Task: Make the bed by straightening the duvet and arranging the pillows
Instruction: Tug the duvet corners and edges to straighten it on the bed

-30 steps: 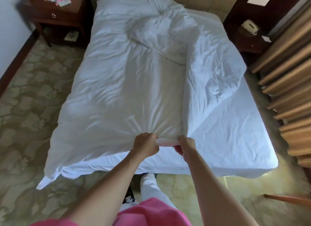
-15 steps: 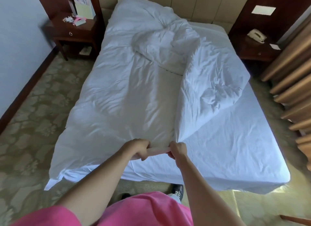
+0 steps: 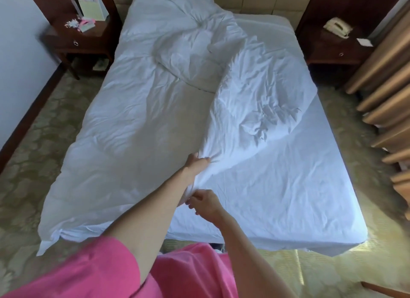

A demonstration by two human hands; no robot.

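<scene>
While the white duvet (image 3: 137,124) lies bunched over the left half of the bed, one folded-back flap of it spreads crumpled toward the centre right of the frame. Its near corner hangs off the mattress at lower left. At the upper middle, a rumpled pillow (image 3: 195,60) sits on top of the duvet, partly wrapped in its folds. The left hand (image 3: 197,164), reaching forward at mid-frame, has its fingers curled into the edge of the folded flap, gathering cloth. Just below it, the right hand (image 3: 204,203) pinches the same bunched edge near the left forearm. Bare fitted sheet (image 3: 288,186) covers the right half of the bed, lightly creased. Beyond the bed, a dark wooden nightstand (image 3: 88,42) at upper left carries a card and small pink items; another nightstand (image 3: 332,46) at upper right holds a pale telephone (image 3: 338,26) and a slip of paper. Tan curtains (image 3: 386,93) run down the right edge. Patterned carpet (image 3: 35,142) surrounds the bed, and a pink sleeve (image 3: 88,273) fills the bottom.
</scene>
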